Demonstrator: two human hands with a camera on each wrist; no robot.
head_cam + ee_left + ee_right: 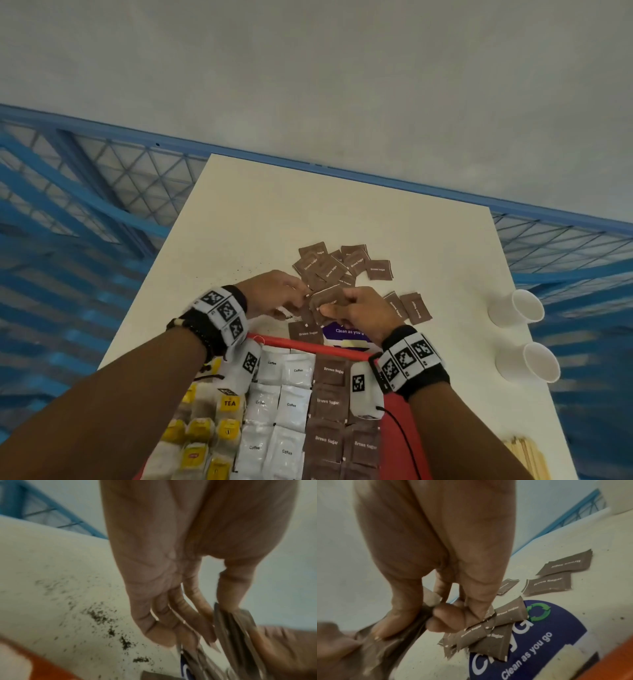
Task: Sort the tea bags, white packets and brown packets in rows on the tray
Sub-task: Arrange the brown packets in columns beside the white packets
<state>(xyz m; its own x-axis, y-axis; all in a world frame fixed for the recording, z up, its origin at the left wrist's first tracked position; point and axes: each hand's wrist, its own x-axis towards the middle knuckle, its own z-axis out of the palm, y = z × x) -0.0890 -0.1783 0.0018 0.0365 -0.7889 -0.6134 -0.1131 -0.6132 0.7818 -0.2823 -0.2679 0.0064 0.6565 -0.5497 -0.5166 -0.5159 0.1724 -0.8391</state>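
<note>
Both hands meet just past the red tray [308,346] over a bunch of brown sugar packets [325,303]. My right hand [346,308] grips several of these packets [488,634] fanned out between thumb and fingers. My left hand [294,294] pinches the bunch's left edge, its thumb and fingers [193,615] on the packets [231,622]. On the tray lie rows of yellow-tagged tea bags [205,431], white coffee packets [281,407] and brown packets [329,404]. A loose pile of brown packets [332,263] lies on the table beyond the hands.
Two brown packets [407,306] lie right of the hands. Two white paper cups [520,308] lie on their sides near the table's right edge. A blue sticker [539,635] is on the table. Tea crumbs [109,628] are scattered left. Wooden stirrers [527,455] sit bottom right.
</note>
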